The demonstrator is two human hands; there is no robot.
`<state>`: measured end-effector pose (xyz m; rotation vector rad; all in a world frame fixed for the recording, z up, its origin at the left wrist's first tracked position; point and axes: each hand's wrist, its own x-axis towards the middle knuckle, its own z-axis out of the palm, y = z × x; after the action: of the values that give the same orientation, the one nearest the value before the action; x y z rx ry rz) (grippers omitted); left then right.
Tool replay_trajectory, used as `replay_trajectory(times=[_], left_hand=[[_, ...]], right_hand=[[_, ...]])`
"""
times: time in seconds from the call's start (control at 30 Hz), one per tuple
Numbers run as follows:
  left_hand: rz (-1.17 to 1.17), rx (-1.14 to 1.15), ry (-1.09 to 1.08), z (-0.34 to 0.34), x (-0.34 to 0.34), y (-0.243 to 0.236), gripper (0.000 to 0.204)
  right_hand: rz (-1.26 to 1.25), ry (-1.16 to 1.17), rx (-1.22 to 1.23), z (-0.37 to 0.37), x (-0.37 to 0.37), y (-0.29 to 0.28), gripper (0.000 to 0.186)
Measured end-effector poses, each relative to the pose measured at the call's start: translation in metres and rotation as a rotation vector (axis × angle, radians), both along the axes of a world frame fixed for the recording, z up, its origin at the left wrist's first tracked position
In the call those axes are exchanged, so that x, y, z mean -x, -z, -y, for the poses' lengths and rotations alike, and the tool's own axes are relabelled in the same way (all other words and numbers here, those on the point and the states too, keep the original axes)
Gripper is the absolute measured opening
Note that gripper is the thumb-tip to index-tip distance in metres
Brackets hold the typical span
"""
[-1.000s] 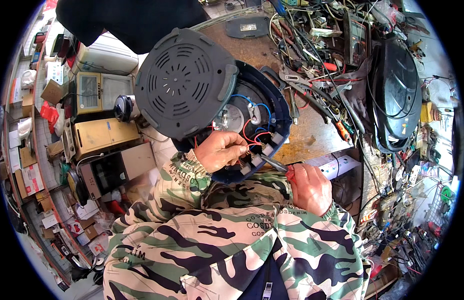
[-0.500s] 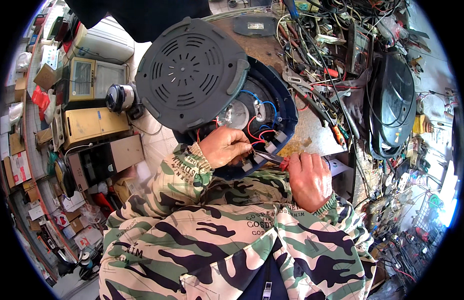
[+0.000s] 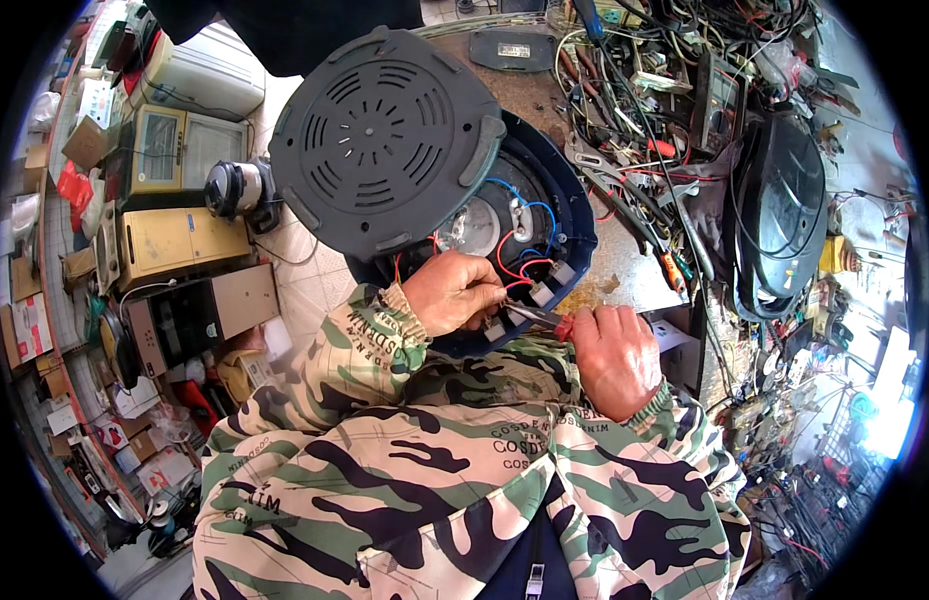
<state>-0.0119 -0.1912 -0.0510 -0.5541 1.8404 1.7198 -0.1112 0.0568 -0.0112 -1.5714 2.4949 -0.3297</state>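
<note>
An opened dark blue appliance housing (image 3: 582,243) leans at the front of the bench, with red and blue wires and pale connector blocks inside. Its round black vented base (image 3: 370,130) is tipped off to the left. My left hand (image 3: 450,292) reaches over the housing's near rim. The thumb and fingertips pinch together by the connectors; whatever they hold is too small to make out. My right hand (image 3: 617,358) is closed around red-handled pliers (image 3: 537,315). Their tapering metal nose points left and meets my left fingertips. Part of the handle is hidden in my palm.
Tangled cables and tools (image 3: 635,190) cover the bench on the right, beside a glossy black appliance shell (image 3: 780,215). A dark flat plate (image 3: 513,50) lies at the back. On the floor to the left stand a silver-and-black pot-like appliance (image 3: 235,190) and several cabinets (image 3: 185,245).
My view has shifted slightly. Both hands stay almost where they were, the pliers' nose still at my left fingertips.
</note>
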Motion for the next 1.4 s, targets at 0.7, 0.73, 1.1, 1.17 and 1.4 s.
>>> replay_trajectory(times=[0.7, 0.73, 1.1, 1.17, 1.4], left_hand=[[-0.030, 0.092, -0.011, -0.006, 0.004, -0.009, 0.021], [-0.029, 0.084, -0.023, -0.006, 0.003, -0.008, 0.021], [0.042, -0.086, -0.146, -0.004, -0.001, -0.005, 0.020], [0.048, -0.079, -0.162, -0.005, -0.003, -0.007, 0.023], [0.063, -0.083, -0.207, -0.012, -0.003, -0.009, 0.023]], right_hand=[[-0.186, -0.050, -0.060, 0.008, -0.008, -0.005, 0.018], [-0.155, -0.021, -0.058, 0.007, -0.009, -0.004, 0.017], [1.523, 0.432, 0.030, -0.018, -0.017, 0.016, 0.025], [1.590, 0.398, 0.141, -0.020, -0.033, 0.033, 0.026], [0.895, 0.505, 0.074, -0.009, -0.065, 0.015, 0.022]])
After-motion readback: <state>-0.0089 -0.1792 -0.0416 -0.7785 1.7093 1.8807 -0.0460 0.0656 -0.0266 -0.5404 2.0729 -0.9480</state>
